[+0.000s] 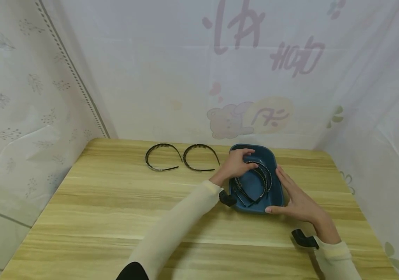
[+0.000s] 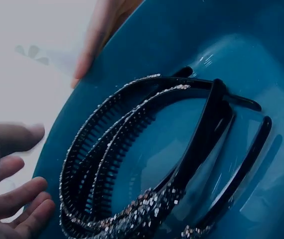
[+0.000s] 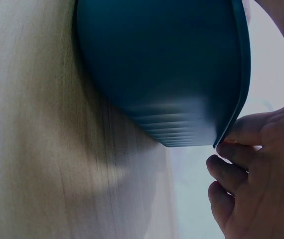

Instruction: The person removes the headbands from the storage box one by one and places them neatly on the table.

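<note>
Several black headbands (image 2: 107,114) with comb teeth and glittering stones lie overlapped inside a blue plastic basin (image 1: 267,155). My left hand (image 1: 236,165) hovers over the basin's left side, fingers parted and holding nothing. In the left wrist view, those fingers (image 2: 27,199) hang beside the headbands, apart from them. My right hand (image 1: 299,202) spans the basin's near right corner, with the thumb at the front rim and straightish fingers along the right rim. Seen from the right wrist, fingertips (image 3: 226,147) touch the outer edge of the rim.
Two more black headbands, one at left (image 1: 162,169) and one beside it (image 1: 199,170), lie on the wooden table (image 1: 115,210) left of the basin. A printed cloth (image 1: 150,77) hangs behind the table and along its sides.
</note>
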Demonstrator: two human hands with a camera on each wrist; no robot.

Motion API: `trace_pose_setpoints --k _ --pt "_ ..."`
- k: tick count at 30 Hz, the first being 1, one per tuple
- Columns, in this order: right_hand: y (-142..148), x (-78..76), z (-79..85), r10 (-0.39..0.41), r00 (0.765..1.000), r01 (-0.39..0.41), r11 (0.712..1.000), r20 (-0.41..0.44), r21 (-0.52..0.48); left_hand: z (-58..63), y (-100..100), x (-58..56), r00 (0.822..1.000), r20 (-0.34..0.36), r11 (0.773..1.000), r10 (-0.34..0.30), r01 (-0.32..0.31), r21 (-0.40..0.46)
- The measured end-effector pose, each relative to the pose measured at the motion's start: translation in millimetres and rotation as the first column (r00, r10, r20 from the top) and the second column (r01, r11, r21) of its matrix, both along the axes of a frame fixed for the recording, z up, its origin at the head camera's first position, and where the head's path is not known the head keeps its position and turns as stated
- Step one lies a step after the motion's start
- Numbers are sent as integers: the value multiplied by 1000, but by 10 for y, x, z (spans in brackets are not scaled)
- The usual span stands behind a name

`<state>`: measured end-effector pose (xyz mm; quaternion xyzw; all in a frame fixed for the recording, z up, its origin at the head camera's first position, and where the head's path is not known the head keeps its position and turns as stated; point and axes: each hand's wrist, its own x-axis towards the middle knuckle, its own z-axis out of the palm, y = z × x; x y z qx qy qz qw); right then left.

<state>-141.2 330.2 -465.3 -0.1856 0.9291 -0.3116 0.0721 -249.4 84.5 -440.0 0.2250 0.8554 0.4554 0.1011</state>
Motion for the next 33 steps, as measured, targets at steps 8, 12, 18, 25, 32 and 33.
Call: trace_pose_setpoints --k 8,12,18,25,32,33 --pt "21 10 -7 -2 1000 2 1000 1 -1 -4 171 -3 994 33 995 104 -104 -13" --pt "28 13 -16 0 1000 0 1000 2 -8 -24 228 4 988 53 989 143 -140 -46" --pt "32 0 -40 1 1000 -1 1000 2 -11 -82 272 13 970 115 977 212 -210 -29" --pt "13 -18 -49 2 1000 -2 1000 6 -16 -142 289 18 969 101 974 227 -226 -18" --pt "9 -14 -26 1 1000 -1 1000 -2 -13 -115 276 45 974 103 979 202 -199 -41" --pt "11 -11 -26 0 1000 -1 1000 -3 -9 -111 276 48 975 103 980 199 -195 -47"
